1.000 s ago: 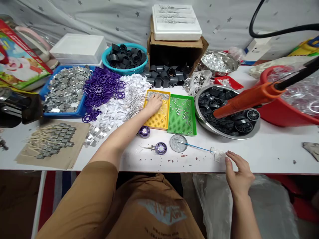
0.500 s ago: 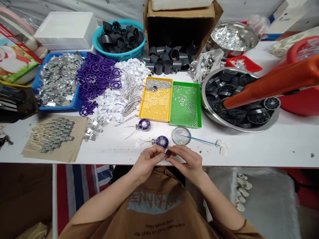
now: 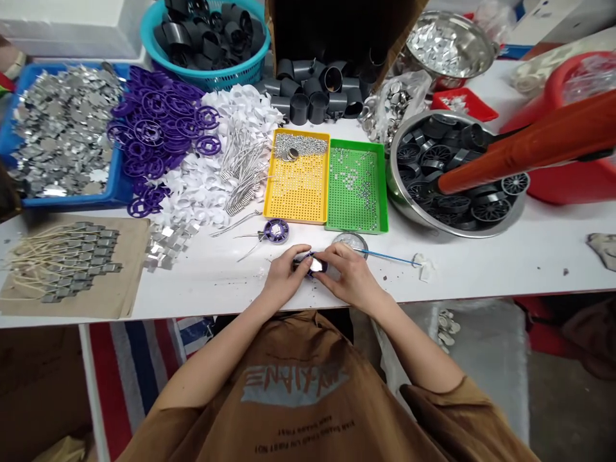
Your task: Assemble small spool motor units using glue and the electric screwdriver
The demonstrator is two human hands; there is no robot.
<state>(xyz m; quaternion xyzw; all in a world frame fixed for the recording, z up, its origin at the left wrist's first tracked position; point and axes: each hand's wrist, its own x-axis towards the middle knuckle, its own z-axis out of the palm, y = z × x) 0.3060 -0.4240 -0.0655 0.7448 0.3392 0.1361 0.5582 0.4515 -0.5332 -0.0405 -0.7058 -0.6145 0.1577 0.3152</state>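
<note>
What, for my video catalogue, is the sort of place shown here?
Probably a small-parts assembly bench for handwork. Sorted batches suggest it: a blue tray of silver metal pieces, purple plastic rings, and a steel bowl of black wheels, beside a yellow pegboard tray.

A white table (image 3: 505, 269) stands over a striped rug (image 3: 129, 378).

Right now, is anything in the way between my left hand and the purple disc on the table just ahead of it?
Nothing visible stands in the way. Your left hand is just in front of the purple disc, with only white tabletop between them. The disc's thin wires reach out to its left, off to one side of that gap.
</note>
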